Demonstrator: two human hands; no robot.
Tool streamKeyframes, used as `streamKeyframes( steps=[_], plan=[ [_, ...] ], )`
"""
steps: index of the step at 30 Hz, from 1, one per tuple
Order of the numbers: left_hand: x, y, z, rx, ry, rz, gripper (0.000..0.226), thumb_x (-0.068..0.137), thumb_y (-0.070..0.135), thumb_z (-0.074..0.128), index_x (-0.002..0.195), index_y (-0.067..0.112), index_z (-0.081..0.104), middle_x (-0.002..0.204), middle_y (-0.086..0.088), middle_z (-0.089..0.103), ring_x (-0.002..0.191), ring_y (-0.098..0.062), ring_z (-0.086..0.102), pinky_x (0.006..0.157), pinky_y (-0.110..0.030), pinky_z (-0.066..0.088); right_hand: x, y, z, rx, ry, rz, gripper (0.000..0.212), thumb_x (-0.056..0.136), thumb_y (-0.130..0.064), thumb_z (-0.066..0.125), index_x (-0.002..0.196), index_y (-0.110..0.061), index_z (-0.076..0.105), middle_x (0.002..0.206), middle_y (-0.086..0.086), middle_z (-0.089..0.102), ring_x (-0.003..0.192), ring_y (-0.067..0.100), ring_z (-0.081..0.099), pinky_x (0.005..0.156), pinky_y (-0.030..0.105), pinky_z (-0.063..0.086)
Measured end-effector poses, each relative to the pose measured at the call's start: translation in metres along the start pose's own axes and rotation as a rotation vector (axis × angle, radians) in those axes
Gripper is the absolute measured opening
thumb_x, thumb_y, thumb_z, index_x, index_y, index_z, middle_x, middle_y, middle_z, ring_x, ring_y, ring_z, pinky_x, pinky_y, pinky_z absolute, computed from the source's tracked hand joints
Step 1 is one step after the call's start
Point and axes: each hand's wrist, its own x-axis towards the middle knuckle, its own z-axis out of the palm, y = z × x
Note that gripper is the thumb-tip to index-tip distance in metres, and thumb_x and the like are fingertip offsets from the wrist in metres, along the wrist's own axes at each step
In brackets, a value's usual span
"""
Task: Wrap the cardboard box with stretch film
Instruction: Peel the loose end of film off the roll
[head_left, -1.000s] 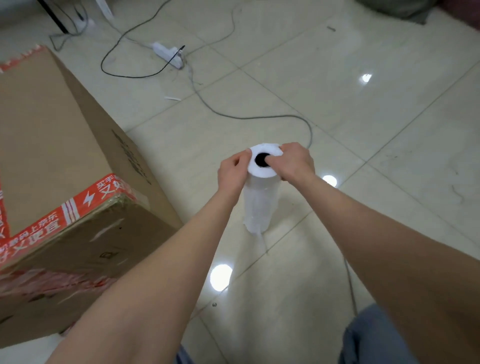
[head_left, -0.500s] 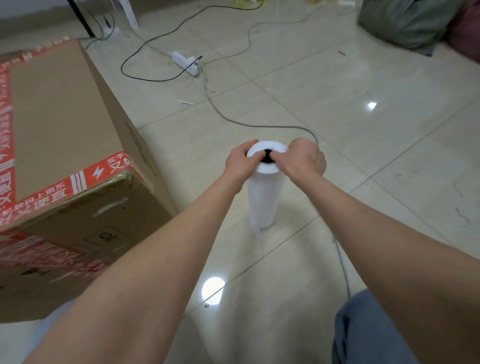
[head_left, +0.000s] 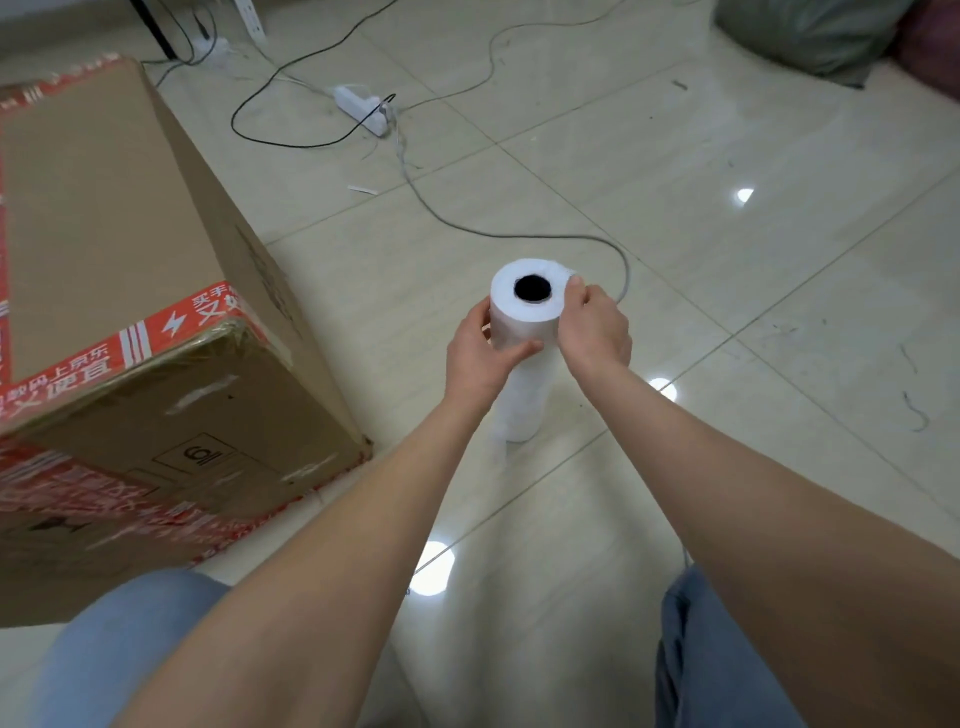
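A white roll of stretch film (head_left: 524, 312) stands upright on the tiled floor in the middle of the view, its dark core hole facing up. My left hand (head_left: 480, 351) grips the roll's upper left side, thumb across the front. On the roll's upper right edge, my right hand (head_left: 595, 332) has its fingers curled against the rim. The large cardboard box (head_left: 109, 228), edged with red printed tape, lies on the floor to the left, about a hand's width from the roll. Film sheen shows on its near face.
A grey cable (head_left: 519, 236) curves across the floor just behind the roll to a white power strip (head_left: 363, 109) further back. A black cable loops beside it. A green sack (head_left: 810, 28) lies at the far right. My knees in jeans (head_left: 717, 654) frame the bottom.
Both hands have slid from the roll's top, where fingers covered the core hole, down to its upper sides. The hole is now uncovered. The view has shifted back, showing more of the box.
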Motion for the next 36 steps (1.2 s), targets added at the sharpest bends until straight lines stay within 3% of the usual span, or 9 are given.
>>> streamKeyframes(
  steps=[4, 9, 16, 21, 25, 28, 30, 33, 36],
  plan=[
    [-0.003, -0.005, -0.001, 0.053, 0.08, 0.01, 0.046, 0.075, 0.019, 0.079, 0.118, 0.013, 0.063, 0.112, 0.004, 0.067, 0.103, -0.011, 0.062, 0.092, -0.027, 0.049, -0.001, 0.007, 0.004, 0.128, -0.002, -0.023, 0.046, 0.097, -0.049, 0.033, 0.109, -0.012, 0.058, 0.107, 0.004, 0.061, 0.098, 0.024, 0.057, 0.075, 0.032, 0.041],
    [0.004, -0.007, -0.011, 0.116, 0.13, 0.021, 0.004, 0.084, 0.009, 0.067, 0.087, 0.011, 0.068, 0.082, 0.004, 0.067, 0.085, -0.019, 0.067, 0.083, -0.039, 0.055, -0.001, -0.001, 0.013, 0.237, -0.017, 0.025, 0.039, 0.088, -0.046, 0.053, 0.112, -0.016, 0.052, 0.109, 0.001, 0.06, 0.092, 0.02, 0.058, 0.074, 0.032, 0.045],
    [0.021, -0.011, -0.022, 0.349, 0.094, 0.176, 0.01, 0.086, 0.013, 0.054, 0.082, 0.01, 0.062, 0.077, -0.002, 0.068, 0.076, -0.023, 0.064, 0.073, -0.042, 0.054, 0.006, 0.004, 0.025, 0.275, 0.037, -0.045, 0.033, 0.087, -0.046, 0.052, 0.106, -0.018, 0.052, 0.106, -0.002, 0.06, 0.093, 0.019, 0.059, 0.076, 0.033, 0.047],
    [0.02, -0.014, -0.024, 0.344, 0.026, 0.176, 0.005, 0.082, 0.02, 0.059, 0.084, 0.018, 0.055, 0.077, 0.012, 0.059, 0.078, -0.015, 0.061, 0.077, -0.037, 0.054, 0.009, 0.011, 0.034, 0.293, 0.107, -0.11, 0.039, 0.092, -0.051, 0.044, 0.109, -0.018, 0.055, 0.107, -0.002, 0.06, 0.096, 0.019, 0.057, 0.08, 0.035, 0.047],
    [0.013, -0.022, -0.019, 0.262, -0.01, 0.164, 0.039, 0.072, 0.04, 0.076, 0.094, 0.022, 0.049, 0.095, 0.009, 0.06, 0.092, -0.011, 0.063, 0.082, -0.036, 0.053, 0.007, 0.012, 0.033, 0.303, 0.12, -0.13, 0.045, 0.095, -0.054, 0.036, 0.104, -0.016, 0.059, 0.102, -0.001, 0.062, 0.093, 0.02, 0.057, 0.077, 0.033, 0.044],
    [0.006, -0.018, -0.008, 0.213, -0.017, 0.149, 0.081, 0.056, 0.057, 0.08, 0.12, 0.022, 0.044, 0.12, 0.009, 0.054, 0.106, -0.01, 0.058, 0.087, -0.037, 0.052, 0.001, 0.019, 0.025, 0.336, 0.078, -0.142, 0.044, 0.097, -0.054, 0.033, 0.084, -0.019, 0.055, 0.084, -0.005, 0.058, 0.088, 0.02, 0.054, 0.073, 0.031, 0.038],
    [0.003, -0.011, 0.001, 0.196, -0.018, 0.163, 0.097, 0.05, 0.061, 0.078, 0.132, 0.026, 0.04, 0.128, 0.009, 0.052, 0.111, -0.01, 0.057, 0.087, -0.034, 0.051, -0.003, 0.022, 0.022, 0.328, 0.06, -0.154, 0.047, 0.098, -0.053, 0.03, 0.098, -0.019, 0.063, 0.094, -0.002, 0.062, 0.097, 0.021, 0.056, 0.079, 0.032, 0.041],
    [0.002, -0.006, 0.004, 0.21, 0.069, 0.186, 0.071, 0.067, 0.048, 0.078, 0.127, 0.022, 0.05, 0.121, 0.008, 0.06, 0.106, -0.012, 0.06, 0.087, -0.033, 0.051, -0.012, 0.023, 0.017, 0.268, 0.108, -0.16, 0.049, 0.101, -0.044, 0.025, 0.119, -0.017, 0.061, 0.116, 0.005, 0.064, 0.111, 0.026, 0.055, 0.085, 0.032, 0.039],
    [0.003, -0.019, -0.004, 0.168, 0.145, 0.198, 0.036, 0.079, 0.029, 0.073, 0.111, 0.015, 0.065, 0.106, 0.002, 0.069, 0.096, -0.015, 0.065, 0.086, -0.035, 0.053, -0.018, 0.027, 0.016, 0.257, 0.131, -0.112, 0.035, 0.101, -0.025, 0.03, 0.119, -0.014, 0.058, 0.116, 0.005, 0.063, 0.108, 0.026, 0.056, 0.081, 0.029, 0.039]
  ],
)
